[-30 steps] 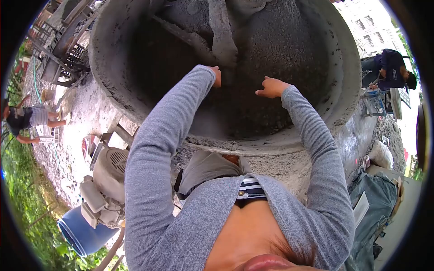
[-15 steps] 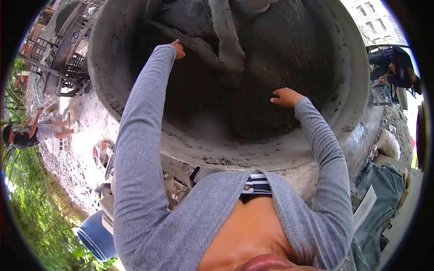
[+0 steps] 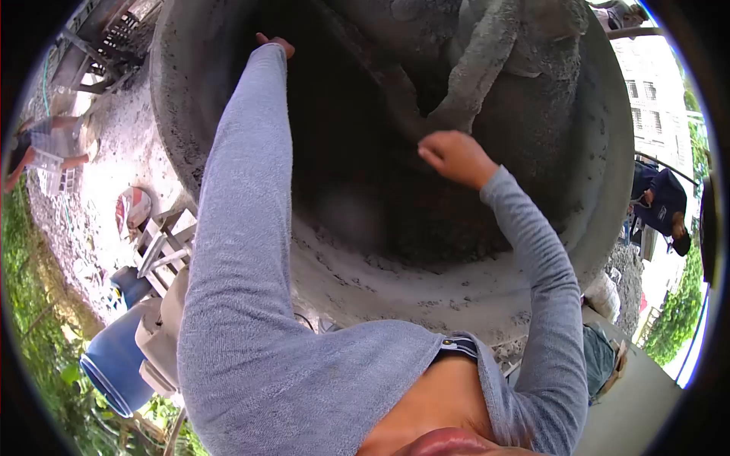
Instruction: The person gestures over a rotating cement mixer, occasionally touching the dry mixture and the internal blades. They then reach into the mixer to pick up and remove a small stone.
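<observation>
Reaching into concrete mixer drum (image 3: pixel 251 251): left hand (image 3: pixel 274 42) far inside at upper wall, finger state cannot be told; right hand (image 3: pixel 452 156) curled, empty, beside caked paddle (image 3: pixel 475 68); risk: drum turning, trapping sleeves.

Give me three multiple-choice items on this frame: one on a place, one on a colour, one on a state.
1. Where is the left hand?
A. high inside the mixer drum
B. on the barrel
C. in a pocket

2. What colour is the barrel at lower left?
A. red
B. blue
C. yellow

3. How are the right hand fingers?
A. spread flat
B. curled, holding nothing visible
C. gripping a shovel

Key: 1 A, the arm stretches up into the drum mouth; 2 B, it shows plainly blue; 3 B, the fist is loosely closed near the coated mixing blade.
</observation>
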Tool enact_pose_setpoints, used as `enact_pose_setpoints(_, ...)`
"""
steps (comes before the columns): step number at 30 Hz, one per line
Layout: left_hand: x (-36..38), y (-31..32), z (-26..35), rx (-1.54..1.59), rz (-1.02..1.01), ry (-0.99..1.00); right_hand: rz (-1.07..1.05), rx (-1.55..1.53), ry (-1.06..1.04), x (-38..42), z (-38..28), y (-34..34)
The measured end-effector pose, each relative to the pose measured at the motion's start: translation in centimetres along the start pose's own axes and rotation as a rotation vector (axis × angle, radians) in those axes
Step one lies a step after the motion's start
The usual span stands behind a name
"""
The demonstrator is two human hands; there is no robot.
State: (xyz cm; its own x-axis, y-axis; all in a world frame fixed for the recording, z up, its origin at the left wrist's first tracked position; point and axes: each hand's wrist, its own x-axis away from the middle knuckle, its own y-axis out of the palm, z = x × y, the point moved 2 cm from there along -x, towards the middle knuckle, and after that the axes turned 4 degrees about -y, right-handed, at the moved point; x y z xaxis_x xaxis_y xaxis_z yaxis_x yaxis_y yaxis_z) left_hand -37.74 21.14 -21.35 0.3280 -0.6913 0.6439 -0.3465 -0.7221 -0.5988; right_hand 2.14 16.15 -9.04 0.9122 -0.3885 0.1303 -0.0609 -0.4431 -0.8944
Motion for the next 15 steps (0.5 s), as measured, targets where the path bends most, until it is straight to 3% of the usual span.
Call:
enact_pose_setpoints(1, -2.1, 1.4, 1.1, 0.015, -0.019, -0.002, 0.083, -0.023, -0.052, -4.1, 0.2, -1.2)
enact_pose_setpoints(5, -11.6, 6.3, 4.3, 1.082, 0.332, -0.571, 0.371, 0.247, -0.07, -18.6, 6.3, -3.4)
enact_pose_setpoints(7, -9.1, 5.0, 3.2, 1.207, 0.335, -0.497, 0.246, 0.483, 0.121, -22.7, 8.4, -4.1)
enact_pose_setpoints(9, -9.3, 5.3, 2.8, 1.316, 0.329, -0.398, 0.227, 0.591, 0.066, -25.6, 11.9, -3.6)
enact_pose_setpoints(11, -13.1, 6.9, 3.3, 1.107, 0.315, -0.287, 0.188, 0.725, 0.029, -27.6, 14.1, -3.3)
enact_pose_setpoints(13, -21.0, 12.0, 5.2, 1.073, 0.539, -0.298, -0.068, 0.697, 0.225, -28.3, 15.0, -3.0)
enact_pose_setpoints(15, -17.0, 11.2, 4.5, 1.239, 0.649, -0.294, -0.144, 0.742, 0.285, -26.6, 14.8, -3.2)
